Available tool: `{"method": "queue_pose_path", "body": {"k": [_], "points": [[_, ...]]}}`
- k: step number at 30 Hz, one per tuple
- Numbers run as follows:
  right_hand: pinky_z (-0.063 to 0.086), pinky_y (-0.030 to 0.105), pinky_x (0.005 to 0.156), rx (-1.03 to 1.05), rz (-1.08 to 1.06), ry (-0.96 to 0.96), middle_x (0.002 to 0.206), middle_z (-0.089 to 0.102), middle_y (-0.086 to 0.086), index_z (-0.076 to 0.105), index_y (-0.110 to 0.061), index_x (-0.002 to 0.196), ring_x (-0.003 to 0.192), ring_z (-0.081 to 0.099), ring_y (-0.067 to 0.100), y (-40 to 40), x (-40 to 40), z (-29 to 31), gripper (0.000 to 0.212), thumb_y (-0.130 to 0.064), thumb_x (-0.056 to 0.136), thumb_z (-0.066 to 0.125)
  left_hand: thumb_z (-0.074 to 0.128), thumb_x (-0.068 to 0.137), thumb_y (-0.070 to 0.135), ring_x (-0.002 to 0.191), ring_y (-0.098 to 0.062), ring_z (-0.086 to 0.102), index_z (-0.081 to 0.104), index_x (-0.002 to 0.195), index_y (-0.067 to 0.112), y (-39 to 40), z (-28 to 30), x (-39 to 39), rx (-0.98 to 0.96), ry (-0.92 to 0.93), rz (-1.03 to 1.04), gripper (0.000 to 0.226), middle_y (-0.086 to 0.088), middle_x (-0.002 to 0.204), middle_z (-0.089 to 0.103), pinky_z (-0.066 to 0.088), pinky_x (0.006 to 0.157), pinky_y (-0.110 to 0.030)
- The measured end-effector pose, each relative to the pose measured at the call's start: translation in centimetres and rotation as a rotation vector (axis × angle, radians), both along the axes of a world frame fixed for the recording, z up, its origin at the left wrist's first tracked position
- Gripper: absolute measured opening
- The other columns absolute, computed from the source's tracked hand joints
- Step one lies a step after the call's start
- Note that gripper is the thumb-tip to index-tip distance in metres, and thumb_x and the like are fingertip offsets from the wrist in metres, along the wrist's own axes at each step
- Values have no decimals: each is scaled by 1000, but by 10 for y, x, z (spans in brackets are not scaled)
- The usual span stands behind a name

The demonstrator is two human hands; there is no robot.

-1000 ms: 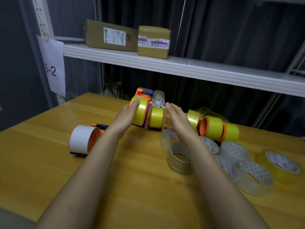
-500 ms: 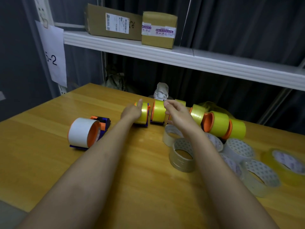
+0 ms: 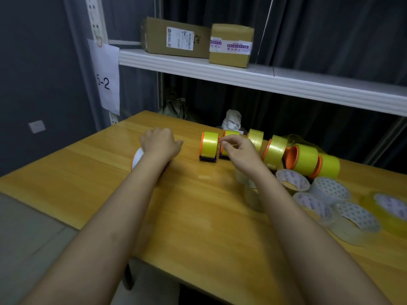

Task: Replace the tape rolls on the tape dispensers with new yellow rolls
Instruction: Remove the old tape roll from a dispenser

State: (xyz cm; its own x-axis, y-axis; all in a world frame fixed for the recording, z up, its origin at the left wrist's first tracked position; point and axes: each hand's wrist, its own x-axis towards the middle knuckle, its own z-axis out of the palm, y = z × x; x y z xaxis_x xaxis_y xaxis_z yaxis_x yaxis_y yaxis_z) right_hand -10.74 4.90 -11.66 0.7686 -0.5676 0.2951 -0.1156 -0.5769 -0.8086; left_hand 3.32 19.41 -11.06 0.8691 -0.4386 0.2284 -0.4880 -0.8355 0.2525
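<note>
Open tabletop in front, crowded along the back and right

The table (image 3: 198, 216) lies bare between the two forearms. A row of yellow tape dispensers (image 3: 209, 146) blocks the far edge, loose tape rolls (image 3: 330, 190) crowd the right side, and a shelf (image 3: 264, 78) overhangs behind, limiting room above the row.

One head cam, wide-angle, looks fwd and down over the table (image 3: 198, 216); forearms close in foreground, shelf (image 3: 242, 78) at back.
</note>
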Motion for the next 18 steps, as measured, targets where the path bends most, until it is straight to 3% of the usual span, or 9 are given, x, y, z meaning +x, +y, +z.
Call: {"method": "queue_pose_path", "body": {"k": [4,8,13,18], "points": [[40,20,80,-57,51,42,105,63,-4,69,-13,110,101,55,9,20,-3,-2,21,-18,99,52,55,83,64,121,-37,43,47,125,12,35,-2,-5,-45,157,68,68,-15,128,50,42,93,-45],[42,23,84,-115,73,107,111,67,0,70,-12,109,103,57,11,34,-10,-10,22,-19,98,52,62,79,61,110,-32,53,41,127,10,53,-15,-5,-70,312,83,73,-13,123,52,47,80,-38],[40,23,87,-205,133,215,118,66,-2,69,-15,111,110,56,13,44,-22,-23,23,-21,99,51,55,92,42,101,-32,54,45,122,6,57,-25,-11,-143,216,67,48,-17,121,53,44,70,-35],[40,16,77,-239,119,148,115,65,-3,69,-17,111,106,57,10,42,-32,-26,21,-21,98,53,54,92,41,106,-31,53,40,133,9,58,-6,-24,-406,144,-68,54,-14,125,52,40,72,-35]]}}
